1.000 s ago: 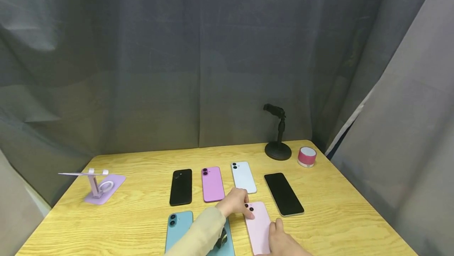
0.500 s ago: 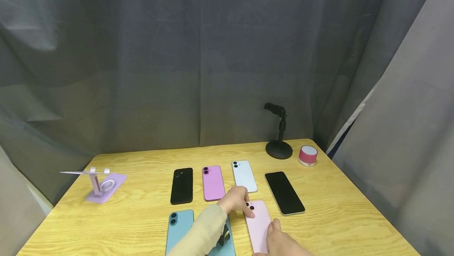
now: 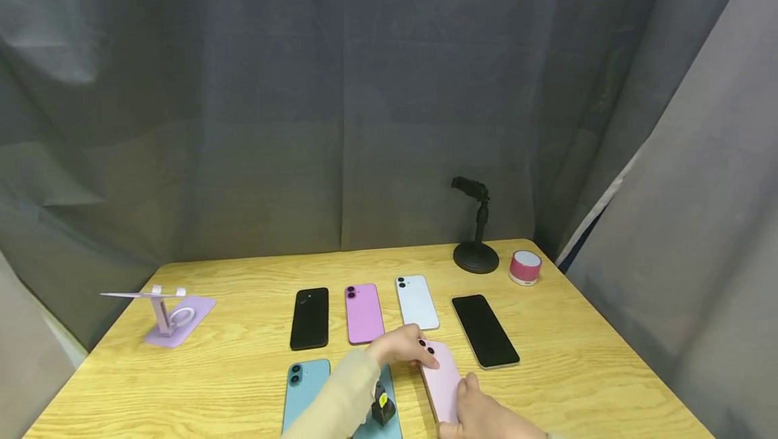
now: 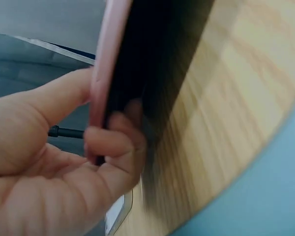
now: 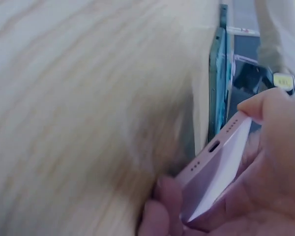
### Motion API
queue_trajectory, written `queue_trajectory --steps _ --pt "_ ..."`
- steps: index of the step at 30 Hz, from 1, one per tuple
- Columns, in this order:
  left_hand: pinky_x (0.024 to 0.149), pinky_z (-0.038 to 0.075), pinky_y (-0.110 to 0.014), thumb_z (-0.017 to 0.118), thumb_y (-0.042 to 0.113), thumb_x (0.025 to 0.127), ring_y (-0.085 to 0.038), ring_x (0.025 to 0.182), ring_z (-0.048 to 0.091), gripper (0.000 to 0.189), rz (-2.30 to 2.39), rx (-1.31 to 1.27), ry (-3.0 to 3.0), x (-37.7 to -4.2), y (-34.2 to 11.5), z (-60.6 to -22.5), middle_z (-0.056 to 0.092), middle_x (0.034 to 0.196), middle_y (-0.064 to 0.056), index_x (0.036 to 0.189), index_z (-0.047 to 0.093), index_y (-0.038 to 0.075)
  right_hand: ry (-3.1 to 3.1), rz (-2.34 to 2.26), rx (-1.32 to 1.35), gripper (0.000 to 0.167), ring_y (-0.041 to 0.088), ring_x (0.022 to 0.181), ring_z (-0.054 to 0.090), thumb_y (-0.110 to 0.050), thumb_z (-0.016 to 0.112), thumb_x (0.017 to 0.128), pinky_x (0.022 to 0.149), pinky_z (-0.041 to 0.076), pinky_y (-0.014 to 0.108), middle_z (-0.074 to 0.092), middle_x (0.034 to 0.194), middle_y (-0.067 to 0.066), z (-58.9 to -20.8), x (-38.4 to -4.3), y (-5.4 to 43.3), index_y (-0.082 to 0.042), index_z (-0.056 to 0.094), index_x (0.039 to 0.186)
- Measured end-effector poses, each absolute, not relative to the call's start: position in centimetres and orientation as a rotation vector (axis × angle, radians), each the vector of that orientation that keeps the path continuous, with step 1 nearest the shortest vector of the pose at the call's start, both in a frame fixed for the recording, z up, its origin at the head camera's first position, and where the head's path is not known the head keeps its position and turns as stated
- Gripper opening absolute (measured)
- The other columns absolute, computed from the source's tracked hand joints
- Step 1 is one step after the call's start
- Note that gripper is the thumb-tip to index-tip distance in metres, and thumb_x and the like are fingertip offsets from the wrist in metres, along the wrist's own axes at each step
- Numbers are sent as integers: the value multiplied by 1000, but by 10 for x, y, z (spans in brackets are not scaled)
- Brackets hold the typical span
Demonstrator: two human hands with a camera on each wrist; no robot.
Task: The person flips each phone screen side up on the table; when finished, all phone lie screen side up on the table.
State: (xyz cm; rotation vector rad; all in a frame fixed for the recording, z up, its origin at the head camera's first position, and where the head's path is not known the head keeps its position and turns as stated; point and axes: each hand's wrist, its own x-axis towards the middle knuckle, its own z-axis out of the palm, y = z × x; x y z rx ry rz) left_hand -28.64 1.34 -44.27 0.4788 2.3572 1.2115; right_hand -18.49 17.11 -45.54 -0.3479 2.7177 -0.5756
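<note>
Both hands hold a light pink phone point(image 3: 443, 385) by its ends, its camera back facing up. In the head view my left hand point(image 3: 401, 346) grips the far end beside the two camera lenses. The left wrist view shows the thumb on the back and curled fingers under the dark screen side, with a gap between phone and table. At the near end my right hand point(image 3: 483, 415) grips the phone. Its thumb and fingers point(image 5: 162, 209) take opposite edges in the right wrist view, where the charging port shows. Part of a blue phone point(image 3: 387, 379) lies beneath my left wrist.
Another blue phone point(image 3: 306, 388) lies left of the sleeve. Behind are a black phone point(image 3: 310, 319), a purple phone point(image 3: 365, 314) and a white phone point(image 3: 417, 302). A dark-screened phone point(image 3: 485, 331), black stand point(image 3: 477, 256), pink speaker point(image 3: 525, 267) and lilac charging stand point(image 3: 173, 321) surround them.
The light pink phone has come up off the table and tilted a little, with both hands gripping it. My right fingers have curled further round its near end. The other phones stay put.
</note>
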Motion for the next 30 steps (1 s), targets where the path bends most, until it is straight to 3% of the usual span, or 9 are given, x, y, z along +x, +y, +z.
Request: queue_trajectory --steps 3,5,11,16,21,25,27,30 --pt "48 34 -20 75 0 76 -9 49 39 24 1343 446 2271 -284 15 -444 46 53 1 75 52 6 2666 -655 -338 76 27 81 55 -37 62 77 71 53 39 42 113 21 -453 -187 174 20 43 122" --pt "48 35 -20 74 -2 75 -9 48 39 23 1375 427 2267 -283 16 -444 46 52 1 76 52 5 2636 -674 -265 75 29 88 53 -41 62 80 76 52 42 41 114 20 -451 -187 174 17 44 123" --pt "46 30 -19 74 0 75 -8 45 34 33 1322 395 2324 -278 18 -439 40 47 4 60 47 12 2688 -703 -151 91 28 80 53 -59 68 78 71 52 43 40 105 19 -452 -184 168 18 46 119" --pt "44 27 -18 72 -2 76 -7 42 32 35 1353 391 2302 -276 17 -439 38 45 5 54 47 12 2691 -692 -158 84 27 76 51 -58 68 78 67 50 41 40 98 16 -453 -184 168 14 48 117" --pt "43 39 -15 67 -5 75 -6 46 44 23 1464 371 2206 -276 13 -446 51 52 1 60 53 5 2647 -719 -215 86 28 84 51 -58 67 80 73 49 46 43 107 18 -456 -186 173 12 46 125" --pt "60 58 -26 64 -7 73 -16 64 64 6 1565 388 2113 -278 10 -449 66 71 -12 74 58 -6 2603 -762 -297 89 29 91 51 -58 64 82 78 50 52 43 114 18 -456 -187 181 11 41 134" --pt "68 60 -32 63 -8 73 -23 73 68 10 1597 396 2077 -278 9 -449 68 80 -18 80 56 -10 2582 -781 -359 91 28 95 51 -61 61 83 80 50 53 43 117 17 -468 -193 189 9 40 137" --pt "73 60 -36 61 -8 72 -27 78 69 19 1649 389 2011 -279 7 -449 67 83 -20 86 49 -9 2530 -864 -454 86 28 96 50 -53 61 87 81 50 50 42 114 14 -471 -194 196 11 38 139"
